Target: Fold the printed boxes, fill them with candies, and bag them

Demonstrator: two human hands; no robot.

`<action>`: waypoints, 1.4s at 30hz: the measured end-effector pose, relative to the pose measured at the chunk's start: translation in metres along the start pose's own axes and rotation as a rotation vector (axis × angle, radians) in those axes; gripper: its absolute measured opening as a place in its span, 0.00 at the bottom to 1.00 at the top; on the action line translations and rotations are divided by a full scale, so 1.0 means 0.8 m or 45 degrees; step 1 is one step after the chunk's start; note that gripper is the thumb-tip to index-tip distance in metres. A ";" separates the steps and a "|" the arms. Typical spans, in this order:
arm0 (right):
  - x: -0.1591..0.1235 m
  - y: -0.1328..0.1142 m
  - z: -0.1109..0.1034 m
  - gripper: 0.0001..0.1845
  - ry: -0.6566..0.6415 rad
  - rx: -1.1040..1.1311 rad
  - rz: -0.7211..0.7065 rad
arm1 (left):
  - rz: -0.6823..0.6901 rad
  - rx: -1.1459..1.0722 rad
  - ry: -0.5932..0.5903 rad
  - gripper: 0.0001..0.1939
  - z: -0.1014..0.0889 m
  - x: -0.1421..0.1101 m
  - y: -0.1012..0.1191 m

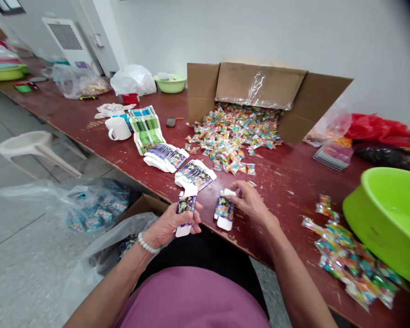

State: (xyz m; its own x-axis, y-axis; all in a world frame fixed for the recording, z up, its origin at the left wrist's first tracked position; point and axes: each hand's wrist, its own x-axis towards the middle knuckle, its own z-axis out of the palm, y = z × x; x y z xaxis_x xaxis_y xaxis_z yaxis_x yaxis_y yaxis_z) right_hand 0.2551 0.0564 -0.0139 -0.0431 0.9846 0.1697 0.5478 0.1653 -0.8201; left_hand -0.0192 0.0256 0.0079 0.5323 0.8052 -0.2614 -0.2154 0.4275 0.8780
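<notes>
My left hand [177, 219], with a white bead bracelet at the wrist, grips a small purple printed carton [186, 204] whose white end flaps stand out. A second purple carton [224, 207] lies at the table's front edge, flaps extended. My right hand [248, 199] has its thumb over that carton's upper end and its fingers curled beside it. Just beyond the fingers is a small wrapped candy [252, 183], partly hidden. Ahead of my left hand lie two fanned stacks of flat cartons, a nearer stack [195, 174] and a farther stack [167, 157].
An open cardboard box [259, 84] spills wrapped candies [232, 132] onto the red table [280, 173]. Longer candy packets [355, 259] lie by a green basin [382, 205] at right. Green cartons [146, 130] and a white mug [118, 128] are at left. Below stands a plastic-lined box [146, 207].
</notes>
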 end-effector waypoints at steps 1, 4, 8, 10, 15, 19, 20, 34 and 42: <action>0.000 0.000 0.003 0.10 0.072 -0.062 -0.022 | 0.021 0.037 0.011 0.28 0.003 -0.001 0.001; -0.009 -0.021 0.018 0.11 0.105 0.044 -0.021 | 0.062 0.132 0.060 0.26 0.012 -0.001 0.002; -0.033 -0.068 0.045 0.18 -0.217 0.631 0.084 | 0.034 0.208 0.130 0.21 0.025 0.003 -0.006; -0.043 -0.085 0.058 0.21 -0.410 0.885 0.136 | -0.006 0.211 0.148 0.20 0.029 0.006 -0.013; -0.047 -0.094 0.066 0.19 -0.184 0.811 0.189 | 0.076 0.221 0.163 0.18 0.032 0.010 -0.019; -0.044 -0.086 0.061 0.15 -0.039 0.637 0.122 | 0.224 0.290 0.304 0.24 0.033 0.002 -0.013; -0.044 -0.084 0.063 0.15 -0.025 0.666 0.143 | 0.252 0.274 0.343 0.27 0.035 0.000 -0.012; -0.051 -0.075 0.082 0.15 0.003 0.926 0.222 | 0.329 0.479 0.347 0.14 0.028 -0.009 -0.011; -0.045 -0.078 0.071 0.15 -0.047 0.939 0.179 | 0.375 0.429 0.330 0.15 0.026 -0.004 -0.016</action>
State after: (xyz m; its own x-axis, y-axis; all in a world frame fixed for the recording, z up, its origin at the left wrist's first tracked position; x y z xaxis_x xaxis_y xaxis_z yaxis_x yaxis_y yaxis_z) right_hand 0.1749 0.0135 0.0000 -0.0493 0.9984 0.0282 -0.1510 0.0205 -0.9883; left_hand -0.0012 0.0087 0.0061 0.2592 0.9651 -0.0367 -0.0271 0.0452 0.9986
